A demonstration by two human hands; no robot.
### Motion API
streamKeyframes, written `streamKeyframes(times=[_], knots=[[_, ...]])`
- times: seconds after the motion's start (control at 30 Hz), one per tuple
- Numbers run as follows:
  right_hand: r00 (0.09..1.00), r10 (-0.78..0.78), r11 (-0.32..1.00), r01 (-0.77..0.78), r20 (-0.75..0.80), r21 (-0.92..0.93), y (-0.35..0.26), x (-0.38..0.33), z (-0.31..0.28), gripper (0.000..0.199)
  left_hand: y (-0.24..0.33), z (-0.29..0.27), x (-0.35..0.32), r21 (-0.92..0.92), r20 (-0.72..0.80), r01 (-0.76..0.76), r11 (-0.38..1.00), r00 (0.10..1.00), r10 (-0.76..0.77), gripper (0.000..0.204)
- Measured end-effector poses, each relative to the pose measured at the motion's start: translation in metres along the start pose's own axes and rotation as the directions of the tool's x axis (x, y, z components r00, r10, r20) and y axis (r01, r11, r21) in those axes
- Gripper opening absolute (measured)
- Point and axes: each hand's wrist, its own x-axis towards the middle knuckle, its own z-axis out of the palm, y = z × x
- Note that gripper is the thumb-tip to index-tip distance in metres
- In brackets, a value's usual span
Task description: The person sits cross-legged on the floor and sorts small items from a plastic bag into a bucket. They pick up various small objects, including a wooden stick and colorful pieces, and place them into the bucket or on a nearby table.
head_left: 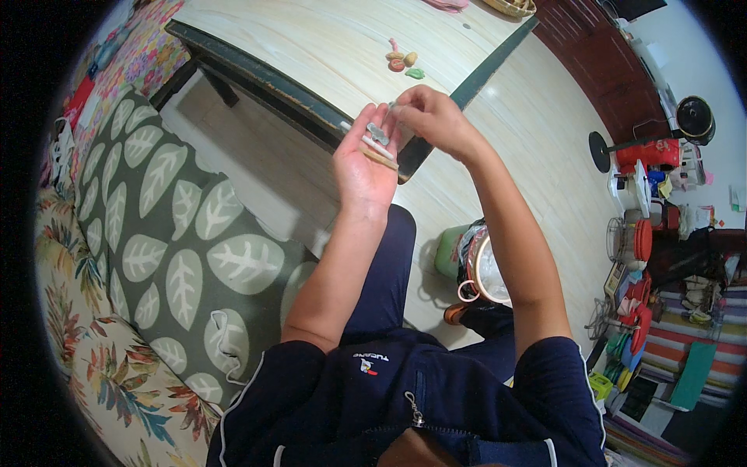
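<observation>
My left hand is palm up over the table's near corner, fingers stretched out. It carries a slim white stick, a small grey-green piece and a tan stick across the fingers and palm. Close beside its fingertips, my right hand is closed in a pinch. Something small and greyish seems to be between its thumb and finger, too small to name. Beyond the hands, several small pieces lie on the table: a tan one, a reddish-brown one and a green one.
The pale-topped table has a dark, worn edge. A woven basket stands at its far right. To my left is a sofa with a leaf-patterned cover. A lined bin is on the floor by my right leg.
</observation>
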Motion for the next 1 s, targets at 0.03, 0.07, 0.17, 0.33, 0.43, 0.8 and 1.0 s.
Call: streamKeyframes(times=[0.03, 0.07, 0.17, 0.33, 0.43, 0.8, 1.0], knots=[[0.996, -0.01, 1.0, 0.009, 0.086, 0.015, -0.01, -0.005, 0.005, 0.026, 0.002, -0.002, 0.0, 0.018, -0.014, -0.019, 1.0, 1.0, 0.019, 0.034], [0.985, -0.022, 0.999, 0.016, 0.173, 0.032, -0.021, -0.009, 0.01, 0.026, 0.004, -0.004, 0.001, 0.037, -0.027, -0.038, 0.999, 0.999, 0.039, 0.034], [0.982, -0.184, 0.983, 0.183, 0.051, 0.026, -0.011, 0.005, 0.006, 0.031, 0.006, -0.004, 0.002, -0.036, -0.031, -0.011, 0.999, 0.999, 0.01, 0.029], [0.922, -0.132, 0.935, -0.007, -0.364, -0.356, 0.009, 0.045, -0.02, 0.031, 0.006, -0.028, 0.01, -0.122, 0.195, 0.105, 0.987, 0.978, -0.079, 0.024], [0.887, -0.215, 0.849, -0.036, -0.408, -0.526, 0.035, 0.06, -0.019, 0.036, 0.004, -0.023, 0.012, -0.079, 0.14, 0.088, 0.993, 0.987, -0.076, 0.025], [0.987, 0.103, 0.95, -0.06, -0.127, 0.305, 0.009, 0.036, -0.017, 0.021, 0.007, 0.007, 0.026, -0.055, 0.086, 0.01, 0.998, 0.996, -0.005, 0.035], [0.995, 0.052, 0.898, -0.008, -0.089, 0.439, -0.004, 0.045, -0.009, 0.022, 0.01, 0.001, 0.032, -0.108, 0.091, 0.006, 0.994, 0.996, 0.003, 0.032]])
